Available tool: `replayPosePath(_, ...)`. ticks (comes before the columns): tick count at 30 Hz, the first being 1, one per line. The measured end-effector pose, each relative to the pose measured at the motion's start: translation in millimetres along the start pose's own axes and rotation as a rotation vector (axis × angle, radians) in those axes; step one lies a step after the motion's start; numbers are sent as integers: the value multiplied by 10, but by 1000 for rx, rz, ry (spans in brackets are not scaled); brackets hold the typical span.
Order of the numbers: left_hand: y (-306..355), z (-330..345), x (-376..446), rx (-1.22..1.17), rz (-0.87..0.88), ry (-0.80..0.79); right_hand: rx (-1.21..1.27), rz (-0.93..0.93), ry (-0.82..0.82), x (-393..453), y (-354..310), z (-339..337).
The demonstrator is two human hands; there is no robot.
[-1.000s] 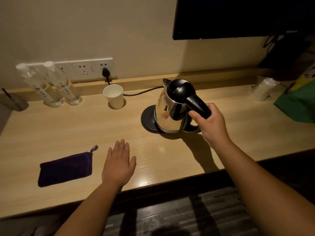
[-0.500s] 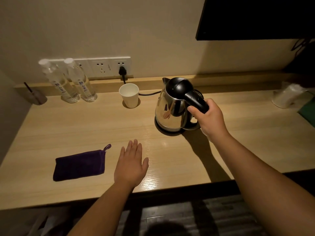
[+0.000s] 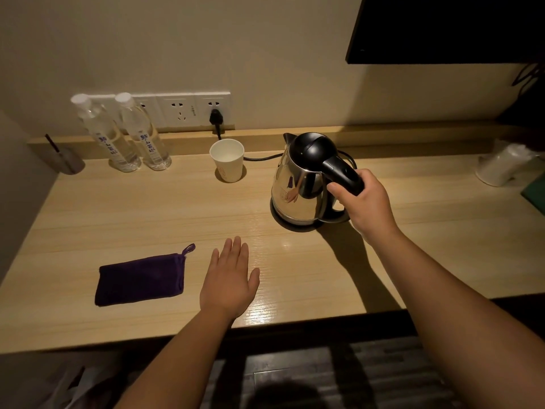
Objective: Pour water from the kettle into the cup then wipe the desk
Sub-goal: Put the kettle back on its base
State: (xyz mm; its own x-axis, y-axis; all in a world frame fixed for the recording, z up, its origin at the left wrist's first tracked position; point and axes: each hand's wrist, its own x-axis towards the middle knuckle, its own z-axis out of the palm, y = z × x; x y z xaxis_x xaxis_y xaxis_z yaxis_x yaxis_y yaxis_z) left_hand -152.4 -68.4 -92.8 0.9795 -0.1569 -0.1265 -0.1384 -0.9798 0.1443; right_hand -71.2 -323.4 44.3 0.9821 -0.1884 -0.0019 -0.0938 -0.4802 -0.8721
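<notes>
On the wooden desk, right of centre, the steel electric kettle sits upright on its black base; spout points to the back-left, toward the wall and roughly toward the cup; black handle sticks out to the front-right, so its spout-to-handle axis runs diagonally from back-left to front-right; lid closed. Right hand is wrapped around the handle, fingers curled over it, thumb on the near side; a firm grasp on the kettle. White paper cup stands upright, mouth up, near the back edge, left of the kettle and apart from it; inside looks pale, cannot tell if any water is in it. Left hand lies flat, palm down, fingers straight and together pointing away from the person, holding nothing; it rests near the front edge. Purple cloth lies flat just left of that hand, not touching; folded into a rectangle, long axis left-right, small loop at its back-right corner. Black power cord runs from behind the kettle past the cup up to the wall socket. Two clear water bottles stand upright, side by side, at the back-left.
</notes>
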Motion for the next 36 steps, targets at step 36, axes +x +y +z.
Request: replayPosePath(36, -39, -22, 13, -22, 3, -68, -462, -118, -21, -107, -169, -142)
